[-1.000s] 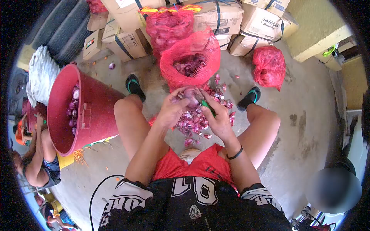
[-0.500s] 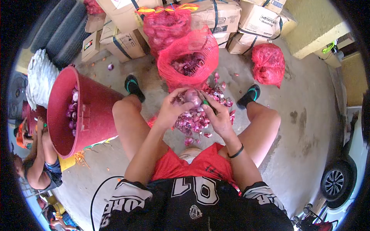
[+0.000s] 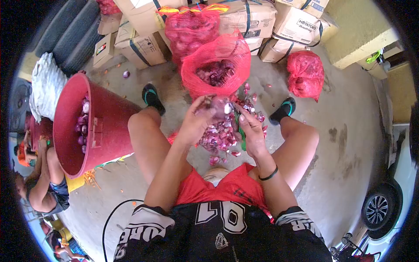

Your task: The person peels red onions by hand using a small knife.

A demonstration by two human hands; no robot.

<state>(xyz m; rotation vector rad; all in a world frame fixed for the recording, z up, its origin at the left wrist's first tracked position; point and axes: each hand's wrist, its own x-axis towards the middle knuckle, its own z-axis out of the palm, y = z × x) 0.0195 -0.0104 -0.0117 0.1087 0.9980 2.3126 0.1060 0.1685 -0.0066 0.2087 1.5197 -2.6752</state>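
Note:
Between my knees, my left hand [image 3: 199,118] is wrapped round a red onion [image 3: 219,107], which is blurred by motion. Close to the onion's right side, my right hand [image 3: 252,131] is closed on a small knife with a green handle [image 3: 242,126]; its blade is hard to make out. Under both hands, onion peels [image 3: 218,140] lie in a heap on the concrete floor. Just beyond them stands an open red mesh bag [image 3: 238,81] with dark peels inside.
A big red tub [image 3: 111,131] holding onions stands at left. Behind are a full onion bag [image 3: 192,37], cardboard boxes [image 3: 248,19] and a tied red bag [image 3: 305,74]. Another person [image 3: 41,187] sits at far left; a car wheel [image 3: 377,209] is at right.
The green handle in my right hand has swung from near the fingertips to pointing down below the palm. My left hand and the onion have shifted slightly.

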